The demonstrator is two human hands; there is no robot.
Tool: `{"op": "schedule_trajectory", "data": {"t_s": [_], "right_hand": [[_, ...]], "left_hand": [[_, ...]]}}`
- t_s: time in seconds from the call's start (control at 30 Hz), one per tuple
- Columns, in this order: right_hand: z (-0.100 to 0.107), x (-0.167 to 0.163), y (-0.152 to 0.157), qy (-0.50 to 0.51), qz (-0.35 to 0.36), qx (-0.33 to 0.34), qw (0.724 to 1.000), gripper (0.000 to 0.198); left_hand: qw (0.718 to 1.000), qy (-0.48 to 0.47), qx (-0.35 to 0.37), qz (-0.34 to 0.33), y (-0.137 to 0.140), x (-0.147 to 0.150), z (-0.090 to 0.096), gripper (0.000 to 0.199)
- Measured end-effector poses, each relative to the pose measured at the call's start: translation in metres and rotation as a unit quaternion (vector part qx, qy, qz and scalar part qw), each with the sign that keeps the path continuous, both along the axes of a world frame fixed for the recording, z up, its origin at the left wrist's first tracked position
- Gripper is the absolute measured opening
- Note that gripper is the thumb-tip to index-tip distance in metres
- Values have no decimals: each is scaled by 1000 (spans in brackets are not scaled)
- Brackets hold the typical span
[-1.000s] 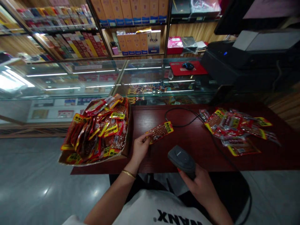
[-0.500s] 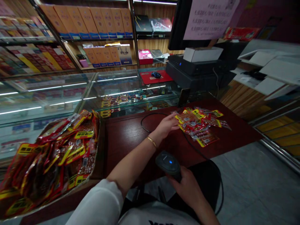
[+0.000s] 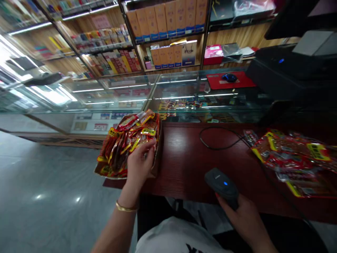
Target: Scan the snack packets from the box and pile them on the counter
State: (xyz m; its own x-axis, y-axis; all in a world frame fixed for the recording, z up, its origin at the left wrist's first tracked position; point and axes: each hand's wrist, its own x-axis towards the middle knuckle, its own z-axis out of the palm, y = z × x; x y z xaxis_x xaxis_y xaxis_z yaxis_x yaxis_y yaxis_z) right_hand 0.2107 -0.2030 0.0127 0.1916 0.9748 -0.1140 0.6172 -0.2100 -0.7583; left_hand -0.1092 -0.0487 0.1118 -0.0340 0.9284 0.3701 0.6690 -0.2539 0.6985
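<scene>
The left fingers [image 3: 151,154] hide packets [image 3: 126,138] beneath them in the box [image 3: 157,163]; whether they pinch one is unclear. The right fingers [image 3: 225,204] hide the lower part of the scanner [image 3: 219,184]. To their right, the frame edge cuts the packet pile [image 3: 295,151], its printing blurred.

A dark mouse [image 3: 229,78] with a blue glow lay on a red mat [image 3: 214,82] on the glass display case [image 3: 181,83]. Behind, tan boxes [image 3: 171,17] with blue bases stood upright on wooden shelving [image 3: 250,38], a pink box [image 3: 213,54] to their right. A white box [image 3: 314,43] sat on a black machine [image 3: 292,75].
</scene>
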Motion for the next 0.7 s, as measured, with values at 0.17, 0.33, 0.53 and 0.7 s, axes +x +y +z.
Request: {"op": "schedule_trajectory", "data": {"t_s": [0.17,0.33,0.53,0.7], "right_hand": [[8,-20,13,-7,35,26,999,40],[14,-33,11,-9,30,30,999,37],[7,-23,4,-18,11,38,999,37],[12,-18,4,-9,2,26,1000,35]], "left_hand": [[958,265,28,110,8,-70,2,38],[939,343,9,23,33,-57,-10,54],[939,344,19,14,44,-49,-7,33],[955,230,150,115,12,-51,13,26]]}}
